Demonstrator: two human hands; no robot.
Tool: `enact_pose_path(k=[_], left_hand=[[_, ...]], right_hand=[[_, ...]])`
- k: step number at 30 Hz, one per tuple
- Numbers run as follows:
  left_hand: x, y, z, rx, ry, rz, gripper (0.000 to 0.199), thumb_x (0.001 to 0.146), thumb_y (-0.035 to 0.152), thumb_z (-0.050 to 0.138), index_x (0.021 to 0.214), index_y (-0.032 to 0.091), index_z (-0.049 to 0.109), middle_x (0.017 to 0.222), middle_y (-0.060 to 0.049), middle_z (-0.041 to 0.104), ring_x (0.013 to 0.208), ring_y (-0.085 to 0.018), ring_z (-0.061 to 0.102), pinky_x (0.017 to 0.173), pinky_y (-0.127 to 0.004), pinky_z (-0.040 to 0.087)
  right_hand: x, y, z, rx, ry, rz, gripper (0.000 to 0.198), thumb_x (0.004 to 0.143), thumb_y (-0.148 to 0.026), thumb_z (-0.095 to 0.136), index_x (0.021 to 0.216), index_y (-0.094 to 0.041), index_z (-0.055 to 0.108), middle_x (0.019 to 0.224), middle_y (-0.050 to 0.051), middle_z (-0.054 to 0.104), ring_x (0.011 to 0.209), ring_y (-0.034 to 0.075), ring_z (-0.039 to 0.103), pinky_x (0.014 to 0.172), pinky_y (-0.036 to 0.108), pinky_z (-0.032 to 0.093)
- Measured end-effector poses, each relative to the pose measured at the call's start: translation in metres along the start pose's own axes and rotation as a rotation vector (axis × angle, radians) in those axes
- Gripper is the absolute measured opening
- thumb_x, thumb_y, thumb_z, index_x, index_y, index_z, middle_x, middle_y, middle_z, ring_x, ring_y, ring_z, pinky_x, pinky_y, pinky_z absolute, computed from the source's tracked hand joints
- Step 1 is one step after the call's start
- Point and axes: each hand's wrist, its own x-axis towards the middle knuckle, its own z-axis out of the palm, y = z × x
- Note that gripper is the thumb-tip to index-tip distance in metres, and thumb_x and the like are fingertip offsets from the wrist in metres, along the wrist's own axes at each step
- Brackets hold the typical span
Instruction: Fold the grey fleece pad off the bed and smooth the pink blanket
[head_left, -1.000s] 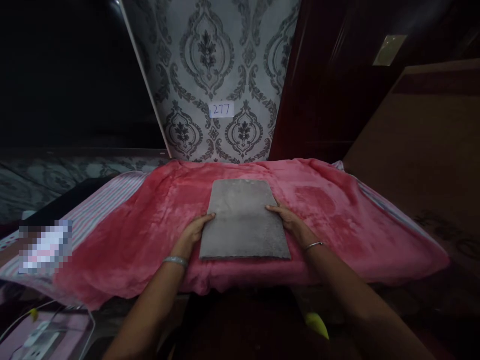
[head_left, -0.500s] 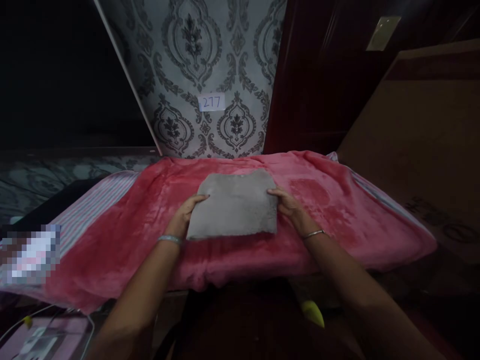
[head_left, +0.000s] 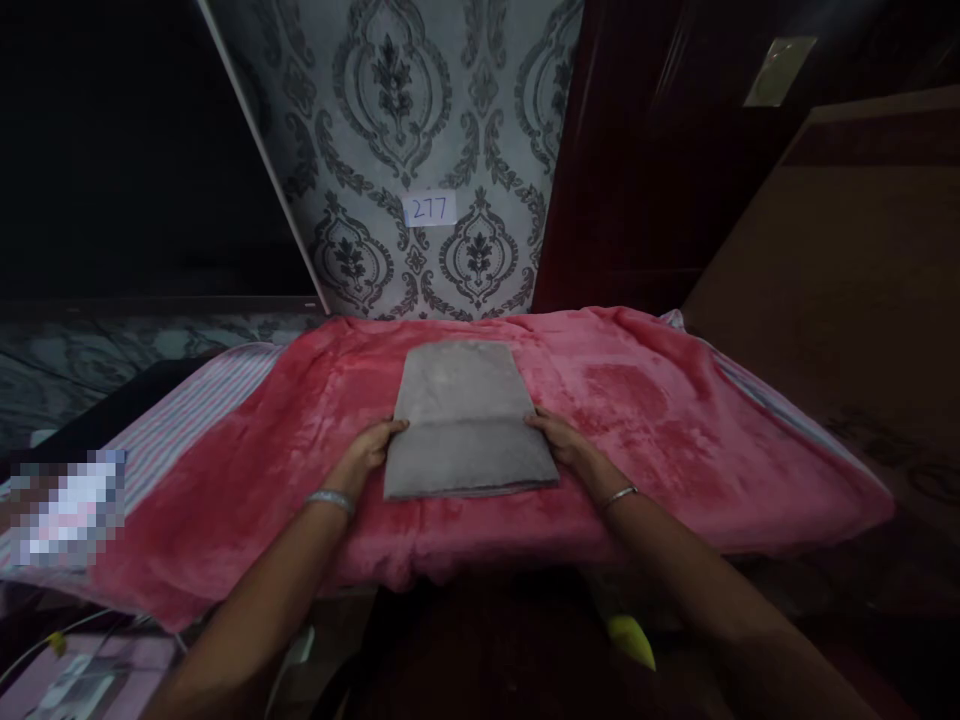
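A folded grey cloth (head_left: 466, 415), roughly rectangular with a crease across its middle, is in front of me over the red plush blanket (head_left: 300, 440). My left hand (head_left: 375, 443) grips its left edge, thumb on top and fingers hidden beneath. On the opposite side my right hand (head_left: 559, 438) pinches the right edge in the same way. The cloth's near edge shows stacked layers. Whether its underside fully rests on the blanket I cannot tell.
Behind the blanket stands a patterned wall with a paper label (head_left: 430, 208) reading 277. A dark screen (head_left: 142, 150) is at left, a large cardboard box (head_left: 847, 260) at right. A power strip (head_left: 82, 685) with cables lies low at left; a yellow object (head_left: 631, 640) is below the blanket's front edge.
The grey cloth has come lower and nearer to me and looks flatter, with a crease now across it. Both hands moved down with it, still holding its sides. The view shifted slightly.
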Motion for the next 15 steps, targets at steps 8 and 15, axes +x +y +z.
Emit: enact_pose_path(k=[8, 15], left_hand=[[-0.017, -0.017, -0.004, 0.117, -0.088, 0.061, 0.071, 0.058, 0.006, 0.09, 0.125, 0.017, 0.068, 0.109, -0.012, 0.079, 0.103, -0.031, 0.075, 0.089, -0.039, 0.063], [-0.021, -0.014, -0.026, 0.145, -0.129, 0.098, 0.057, 0.066, 0.002, 0.082, 0.119, 0.018, 0.072, 0.096, -0.008, 0.079, 0.111, -0.031, 0.073, 0.087, -0.034, 0.062]], right_hand=[[-0.008, 0.009, -0.003, 0.012, -0.152, -0.153, 0.073, 0.059, -0.029, 0.078, 0.129, -0.025, 0.06, 0.121, 0.007, 0.074, 0.095, 0.025, 0.071, 0.089, 0.04, 0.059], [-0.008, 0.021, -0.023, -0.211, -0.157, -0.22, 0.067, 0.063, -0.039, 0.076, 0.126, -0.021, 0.065, 0.111, 0.008, 0.075, 0.102, 0.03, 0.069, 0.095, 0.048, 0.057]])
